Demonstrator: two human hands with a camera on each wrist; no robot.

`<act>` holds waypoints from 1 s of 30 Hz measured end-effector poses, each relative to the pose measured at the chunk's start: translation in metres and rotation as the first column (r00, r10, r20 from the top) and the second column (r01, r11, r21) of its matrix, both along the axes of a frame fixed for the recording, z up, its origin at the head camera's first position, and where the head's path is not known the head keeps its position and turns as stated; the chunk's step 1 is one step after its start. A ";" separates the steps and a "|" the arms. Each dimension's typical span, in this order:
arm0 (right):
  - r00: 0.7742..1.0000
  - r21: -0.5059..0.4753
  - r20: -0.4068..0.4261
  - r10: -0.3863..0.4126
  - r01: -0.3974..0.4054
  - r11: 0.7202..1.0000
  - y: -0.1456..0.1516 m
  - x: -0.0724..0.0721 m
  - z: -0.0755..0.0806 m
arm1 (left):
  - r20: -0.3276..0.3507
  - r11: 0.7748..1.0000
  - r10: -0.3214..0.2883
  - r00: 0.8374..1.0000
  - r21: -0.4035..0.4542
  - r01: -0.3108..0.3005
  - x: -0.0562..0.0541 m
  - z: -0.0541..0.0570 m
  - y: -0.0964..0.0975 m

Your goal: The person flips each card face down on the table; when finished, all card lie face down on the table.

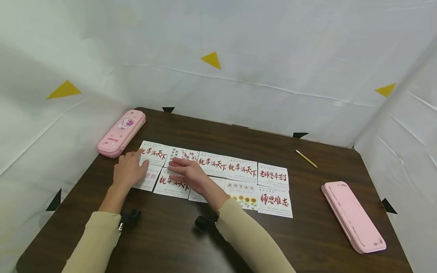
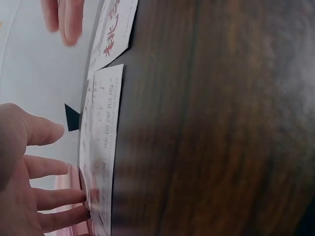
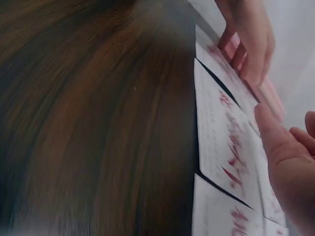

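Ten printed cards (image 1: 213,165) lie on the dark wooden counter (image 1: 164,235) in two rows of five, set edge to edge. At the left end, the left hand (image 1: 129,170) is spread, thumb apart from the fingers; its fingertips reach the outer edge of the end cards, and it partly covers the lower one. Whether it presses on them cannot be told. The right hand (image 1: 192,175) is raised over the middle of the layout, its fingers extended toward the left hand and pinching nothing. Beneath it lie the second and third cards of the near row, partly hidden; the sunflower card (image 1: 242,199) lies just to its right. A pink pencil case with a cartoon figure (image 1: 121,132) sits just beyond the left hand. Well to the right of both hands are a yellow pencil (image 1: 306,158) and, nearer the person, a plain pink case (image 1: 354,216).
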State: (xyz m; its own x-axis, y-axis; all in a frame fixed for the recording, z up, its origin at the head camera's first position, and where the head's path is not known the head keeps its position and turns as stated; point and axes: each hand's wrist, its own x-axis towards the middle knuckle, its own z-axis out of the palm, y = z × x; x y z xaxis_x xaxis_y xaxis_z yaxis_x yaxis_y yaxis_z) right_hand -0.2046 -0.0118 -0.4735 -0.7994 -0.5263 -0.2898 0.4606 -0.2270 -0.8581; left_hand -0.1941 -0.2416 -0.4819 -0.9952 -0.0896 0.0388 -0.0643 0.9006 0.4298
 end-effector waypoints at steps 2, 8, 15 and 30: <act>0.999 -0.035 0.034 -0.024 0.025 0.999 -0.006 -0.002 -0.004 | -0.002 1.000 -0.004 1.000 0.000 0.004 -0.001 -0.001 0.001; 0.997 -0.081 0.057 -0.059 0.064 0.995 -0.018 -0.004 -0.008 | -0.018 1.000 0.001 1.000 0.011 -0.001 -0.004 -0.003 0.000; 0.996 -0.073 0.079 -0.048 0.054 0.996 -0.021 -0.007 -0.009 | -0.024 0.999 -0.007 1.000 0.046 0.008 -0.005 0.001 0.000; 0.996 -0.090 0.091 -0.016 0.024 0.996 -0.026 -0.008 -0.012 | -0.050 0.986 0.012 0.999 0.166 -0.003 -0.010 -0.001 -0.005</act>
State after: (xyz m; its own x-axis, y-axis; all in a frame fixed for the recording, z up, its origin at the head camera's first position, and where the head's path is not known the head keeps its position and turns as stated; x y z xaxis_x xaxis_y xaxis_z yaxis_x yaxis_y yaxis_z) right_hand -0.2126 -0.0379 -0.4851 -0.7830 -0.5378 -0.3126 0.5293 -0.3121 -0.7889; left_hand -0.2044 -0.2466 -0.4829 -0.9917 -0.1063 0.0730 -0.0451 0.8161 0.5762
